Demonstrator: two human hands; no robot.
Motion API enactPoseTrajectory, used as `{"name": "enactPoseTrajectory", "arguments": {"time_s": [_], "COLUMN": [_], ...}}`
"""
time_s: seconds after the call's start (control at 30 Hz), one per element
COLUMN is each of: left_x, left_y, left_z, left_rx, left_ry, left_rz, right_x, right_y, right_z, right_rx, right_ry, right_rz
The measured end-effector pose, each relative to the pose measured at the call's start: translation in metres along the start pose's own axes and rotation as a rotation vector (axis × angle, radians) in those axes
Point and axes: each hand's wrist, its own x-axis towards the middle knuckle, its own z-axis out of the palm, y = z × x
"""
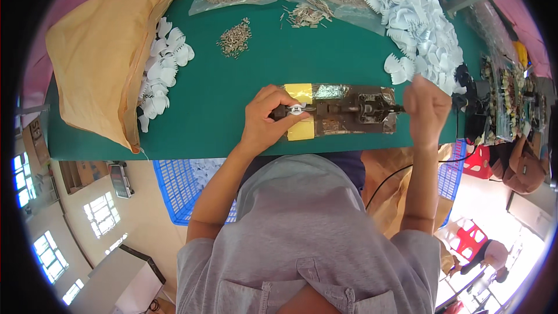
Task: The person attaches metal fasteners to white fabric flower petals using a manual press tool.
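Left hand pinches small white plastic piece at long dark-metal fixture; right hand fisted, contents hidden; step: apparently positioning; next calls for steadiness.

One short row of large, dark characters stands on the brown cardboard box at the far left. The characters sit directly on the bare cardboard and run at a steep slant, bent by the curve near the rim of the view. At the far right, the brown, rounded fabric cap of a person in the background bears a small pale mark, too tiny to be read.
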Motion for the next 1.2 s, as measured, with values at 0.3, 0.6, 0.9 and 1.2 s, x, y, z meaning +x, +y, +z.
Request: {"name": "enactPoseTrajectory", "arguments": {"time_s": [0.3,0.6,0.9,1.2], "left_x": [-0.016,-0.044,0.051,0.054], "left_y": [0.039,0.025,-0.072,0.054], "left_z": [-0.048,-0.182,-0.207,-0.127], "left_rx": [-0.301,0.420,1.281,0.501], "left_ry": [0.148,0.312,-0.039,0.180], "left_rz": [0.152,-0.312,0.265,0.134], "right_x": [-0.001,0.003,-0.020,0.039], "right_y": [0.073,0.081,0.095,0.059], "right_z": [-0.093,-0.103,-0.095,-0.059], "right_rx": [1.211,1.198,-0.094,-0.940], "right_ry": [0.102,-0.032,0.590,-0.093], "right_rz": [0.262,0.240,0.246,-0.263]}}
